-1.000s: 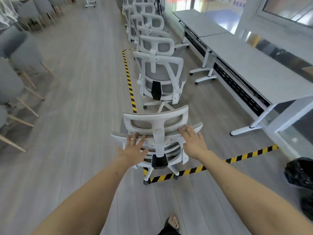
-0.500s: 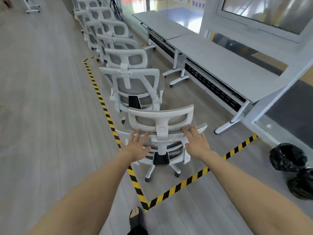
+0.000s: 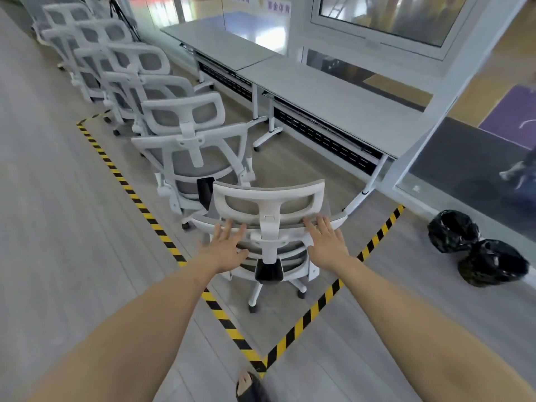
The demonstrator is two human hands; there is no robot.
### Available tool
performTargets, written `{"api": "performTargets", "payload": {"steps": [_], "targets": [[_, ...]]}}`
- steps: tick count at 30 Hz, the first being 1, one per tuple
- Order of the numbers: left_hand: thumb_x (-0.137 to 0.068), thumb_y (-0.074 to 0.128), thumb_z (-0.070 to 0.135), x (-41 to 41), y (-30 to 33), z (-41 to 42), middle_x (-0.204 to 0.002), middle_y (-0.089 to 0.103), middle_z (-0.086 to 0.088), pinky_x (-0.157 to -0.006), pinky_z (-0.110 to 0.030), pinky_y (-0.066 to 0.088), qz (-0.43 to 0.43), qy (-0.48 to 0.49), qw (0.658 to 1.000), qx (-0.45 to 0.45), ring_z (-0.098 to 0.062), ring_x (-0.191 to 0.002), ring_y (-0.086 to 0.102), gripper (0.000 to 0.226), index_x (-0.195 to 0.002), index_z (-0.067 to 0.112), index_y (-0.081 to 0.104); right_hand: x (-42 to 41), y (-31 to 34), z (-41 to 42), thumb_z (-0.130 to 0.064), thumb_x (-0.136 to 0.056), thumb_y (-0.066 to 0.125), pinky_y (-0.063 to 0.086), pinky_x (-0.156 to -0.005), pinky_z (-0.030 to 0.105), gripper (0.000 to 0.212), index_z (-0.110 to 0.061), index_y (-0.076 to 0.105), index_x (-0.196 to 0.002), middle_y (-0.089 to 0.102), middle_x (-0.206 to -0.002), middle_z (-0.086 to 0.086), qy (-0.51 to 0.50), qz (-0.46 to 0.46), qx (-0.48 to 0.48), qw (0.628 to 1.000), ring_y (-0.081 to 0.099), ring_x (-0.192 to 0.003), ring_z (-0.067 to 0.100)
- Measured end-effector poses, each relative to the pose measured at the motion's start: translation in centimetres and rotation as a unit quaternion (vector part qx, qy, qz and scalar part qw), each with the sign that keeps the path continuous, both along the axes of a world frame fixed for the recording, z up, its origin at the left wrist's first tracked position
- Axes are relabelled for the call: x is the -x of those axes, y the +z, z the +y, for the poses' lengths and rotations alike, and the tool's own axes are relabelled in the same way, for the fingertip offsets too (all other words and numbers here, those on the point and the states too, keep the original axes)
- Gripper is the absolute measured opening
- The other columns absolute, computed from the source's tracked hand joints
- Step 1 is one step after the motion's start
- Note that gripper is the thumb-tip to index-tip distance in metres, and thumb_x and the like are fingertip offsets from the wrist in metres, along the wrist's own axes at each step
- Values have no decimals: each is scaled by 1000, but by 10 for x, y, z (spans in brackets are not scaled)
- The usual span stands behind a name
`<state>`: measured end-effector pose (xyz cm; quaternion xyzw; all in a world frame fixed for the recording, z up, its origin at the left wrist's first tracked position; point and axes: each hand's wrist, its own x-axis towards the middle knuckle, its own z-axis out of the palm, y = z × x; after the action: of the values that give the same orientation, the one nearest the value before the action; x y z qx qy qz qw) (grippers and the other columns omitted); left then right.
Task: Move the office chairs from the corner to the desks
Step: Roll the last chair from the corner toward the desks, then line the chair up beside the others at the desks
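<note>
A white office chair point(image 3: 269, 198) with grey mesh and a headrest stands right in front of me, its back toward me. My left hand point(image 3: 226, 248) lies flat on the top edge of its backrest, left of the headrest post. My right hand point(image 3: 326, 242) lies the same way on the right side, fingers straight. The chair's wheeled base sits inside a floor zone marked with yellow-black tape point(image 3: 293, 335). Beyond it a row of several identical white chairs point(image 3: 185, 134) runs away from me. Two long grey desks point(image 3: 327, 103) stand end to end on the right.
Two black rubbish bags point(image 3: 475, 248) lie on the floor at the right, near a glass partition point(image 3: 464, 158). The desks' white legs and feet point(image 3: 266, 137) stick out toward the chair row. Grey plank floor spreads to the left. My sandalled foot point(image 3: 249, 387) shows at the bottom.
The view has swung left to right and the chair has rolled over the tape line into the marked zone, closer to the desks. Both hands stay flat on the backrest.
</note>
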<state>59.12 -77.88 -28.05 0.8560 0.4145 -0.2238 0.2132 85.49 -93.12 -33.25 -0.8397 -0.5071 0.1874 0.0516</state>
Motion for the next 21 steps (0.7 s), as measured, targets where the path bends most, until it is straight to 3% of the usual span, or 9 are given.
{"api": "performTargets", "payload": {"steps": [3, 7, 12, 17, 21], "targets": [[-101, 32, 64, 5, -2, 8, -166, -33, 8, -119, -72, 1, 7, 4, 1000, -7, -26, -155, -25, 75, -159, 49, -13, 11, 3, 0, -11, -91, 46, 4, -126, 56, 94, -42, -10, -159, -19, -170, 3, 3, 6, 13, 1000, -24, -155, 21], [-101, 30, 67, 12, -2, 3, -166, -32, 5, -120, -70, -3, 10, 4, 1000, -25, -27, -155, -24, 75, -159, 48, -12, 23, 11, 0, -20, -96, 49, 5, -126, 56, 89, -36, -9, -161, -21, -170, 5, 16, 10, 23, 1000, -23, -155, 24], [-104, 25, 62, 27, 5, -25, -170, -21, -1, -121, -67, -4, 0, -3, 999, -49, -30, -156, -20, 67, -161, 47, -9, 42, 25, -19, -25, -100, 46, 8, -127, 52, 76, -28, 5, -164, -14, -171, 7, 21, 26, -1, 999, -13, -157, 28], [-108, 26, 54, 56, 12, -64, -173, -7, -7, -122, -61, 8, -81, 22, 990, -114, -31, -158, -9, 63, -163, 42, -2, 87, 35, -40, -29, -105, 42, 25, -123, 49, 55, -22, 30, -158, 20, -168, 9, -21, 32, -86, 996, 13, -156, 30], [-109, 29, 47, 95, 22, -84, -170, 13, -10, -119, -57, 25, -141, 43, 971, -186, -32, -158, 7, 56, -161, 34, 12, 132, 47, -42, -29, -102, 46, 43, -108, 47, 45, -18, 50, -145, 49, -147, 5, 3, 4, -171, 985, 42, -137, 28]]}}
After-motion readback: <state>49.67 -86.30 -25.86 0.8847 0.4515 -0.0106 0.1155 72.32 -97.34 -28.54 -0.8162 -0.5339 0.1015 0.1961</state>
